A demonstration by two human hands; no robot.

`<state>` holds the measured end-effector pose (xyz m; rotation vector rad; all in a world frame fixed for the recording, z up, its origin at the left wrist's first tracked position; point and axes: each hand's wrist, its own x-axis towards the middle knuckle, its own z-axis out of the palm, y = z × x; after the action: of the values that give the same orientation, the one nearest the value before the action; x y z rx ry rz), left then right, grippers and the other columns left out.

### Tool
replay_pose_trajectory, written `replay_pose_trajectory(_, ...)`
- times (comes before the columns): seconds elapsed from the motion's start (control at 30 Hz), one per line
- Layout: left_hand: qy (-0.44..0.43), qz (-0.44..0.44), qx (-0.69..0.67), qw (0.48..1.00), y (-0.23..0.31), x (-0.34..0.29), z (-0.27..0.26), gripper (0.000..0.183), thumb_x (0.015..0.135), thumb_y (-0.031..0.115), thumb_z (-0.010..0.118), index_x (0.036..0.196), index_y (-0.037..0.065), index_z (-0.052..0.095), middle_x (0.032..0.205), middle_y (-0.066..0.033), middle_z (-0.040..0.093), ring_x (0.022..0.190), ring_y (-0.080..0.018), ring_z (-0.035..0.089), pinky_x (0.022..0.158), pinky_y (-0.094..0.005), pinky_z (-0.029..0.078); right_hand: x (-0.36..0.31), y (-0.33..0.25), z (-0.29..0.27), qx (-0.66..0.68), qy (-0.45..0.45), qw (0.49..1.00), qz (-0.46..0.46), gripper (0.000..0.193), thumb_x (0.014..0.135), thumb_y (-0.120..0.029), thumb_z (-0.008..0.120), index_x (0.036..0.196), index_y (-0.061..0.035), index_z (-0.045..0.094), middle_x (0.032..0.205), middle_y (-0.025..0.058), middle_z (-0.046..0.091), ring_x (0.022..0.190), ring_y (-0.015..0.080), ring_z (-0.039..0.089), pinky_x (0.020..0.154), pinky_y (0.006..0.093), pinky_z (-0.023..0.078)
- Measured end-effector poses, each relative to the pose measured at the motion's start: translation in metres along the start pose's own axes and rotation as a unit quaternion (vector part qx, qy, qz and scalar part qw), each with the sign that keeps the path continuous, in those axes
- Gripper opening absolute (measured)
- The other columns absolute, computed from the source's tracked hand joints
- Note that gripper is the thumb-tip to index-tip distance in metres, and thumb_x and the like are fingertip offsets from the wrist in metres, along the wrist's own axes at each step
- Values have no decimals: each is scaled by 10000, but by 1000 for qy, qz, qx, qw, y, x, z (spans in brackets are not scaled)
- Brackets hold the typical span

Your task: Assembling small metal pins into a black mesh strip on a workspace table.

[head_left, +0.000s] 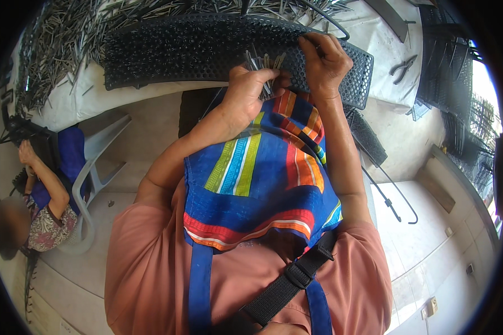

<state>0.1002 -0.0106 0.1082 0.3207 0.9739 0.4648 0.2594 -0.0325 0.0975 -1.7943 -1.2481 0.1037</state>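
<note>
A white-covered table [388, 61] stretched beneath and beyond the black perforated panel [364, 72], presumably serving as its support. Well left of the panel, a co-worker [50, 220] sat by a pale plastic chair [91, 173], hands raised together. A heap of loose strips [75, 42] spread over the table behind the panel and past its left end, probably kept there for easy reach. The panel itself lay crosswise in front of the person, its near edge jutting past the table edge, likely so that both hands could get at it. Dark tips bristled over its left and middle; its right end showed open holes. On the person's side of the panel hung a striped blue apron [246, 151], seemingly worn to shield clothing.

The left hand [243, 97] was at the panel's near edge, closed around a bundle of strips [255, 60] whose ends fanned up over the holes, perhaps so single ones could be picked out. The right hand [328, 64] was bent over the panel's bare end, thumb and fingers drawn close; whether anything sat between them could not be told. Right of the panel, apart from it, lay dark-handled pliers [403, 69].
</note>
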Motion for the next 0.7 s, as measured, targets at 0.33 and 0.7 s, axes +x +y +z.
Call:
replay_pose_trajectory(0.33, 3, -11, -12, 1000, 0, 1, 0, 178, 818, -27, 579, 982, 13, 633, 870, -142, 688, 730, -219, 665, 596, -322, 530, 1, -5, -1, 29, -16, 999, 4, 118, 705, -71, 741, 812, -74, 692, 718, 74, 629, 621, 212, 625, 568, 283, 476)
replay_pose_trajectory(0.7, -6, 3, -1, 1000, -1, 1, -2, 165, 801, -22, 610, 960, 7, 640, 861, -128, 692, 707, -207, 676, 575, -318, 537, -17, -10, -2, -89, -69, 994, -10, 127, 765, -155, 700, 861, -73, 695, 769, 79, 652, 652, 239, 643, 577, 305, 493)
